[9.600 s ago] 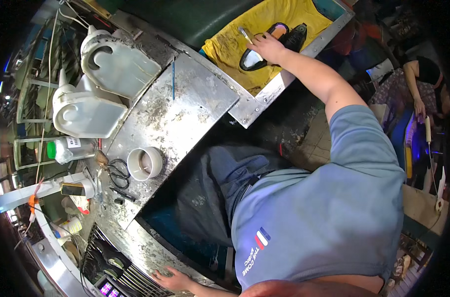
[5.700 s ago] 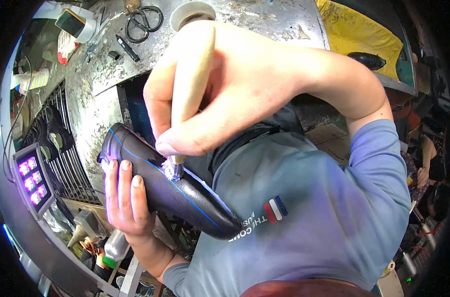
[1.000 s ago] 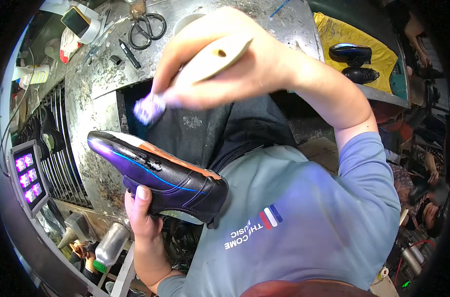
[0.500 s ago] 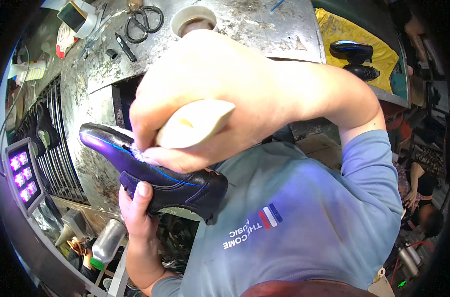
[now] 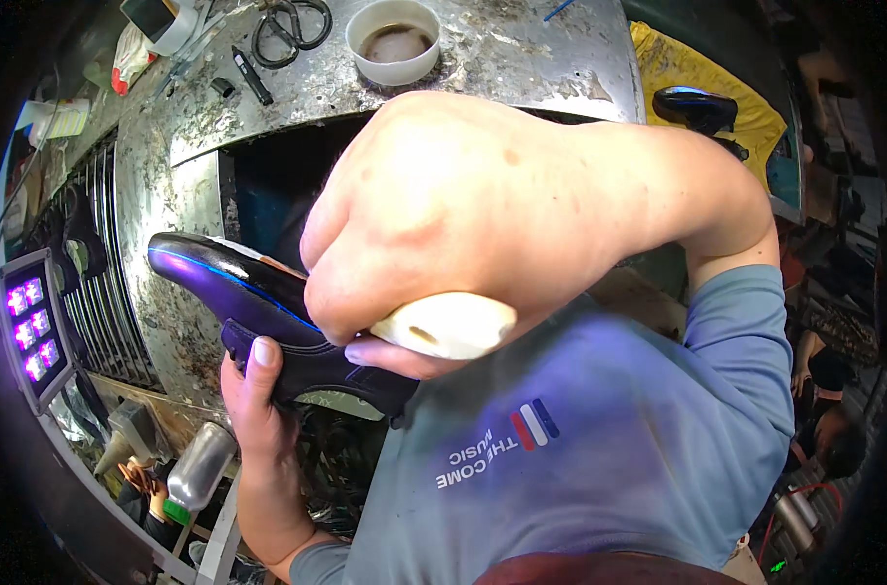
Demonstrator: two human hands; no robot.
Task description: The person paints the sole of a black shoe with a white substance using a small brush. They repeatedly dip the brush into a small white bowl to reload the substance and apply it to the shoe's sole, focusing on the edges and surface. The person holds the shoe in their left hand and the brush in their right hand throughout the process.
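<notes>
Your left hand [image 5: 258, 390] grips the glossy black leather shoe [image 5: 268, 312] from below, toe tilted outward, clear of the spattered metal bench [image 5: 521, 49]. Right hand [image 5: 463, 224] fists a pale wooden handle [image 5: 443, 327] against it; tip hidden, probably a brush.

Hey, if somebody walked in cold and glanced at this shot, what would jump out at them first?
The right hand fills the middle of the view, clenched around a pale wooden handle. Just beneath it, the left hand grips a glossy dark shoe with a blue edge line, toe pointing left. Beyond, at the top, a white cup and scissors lie on the stained metal bench.
</notes>
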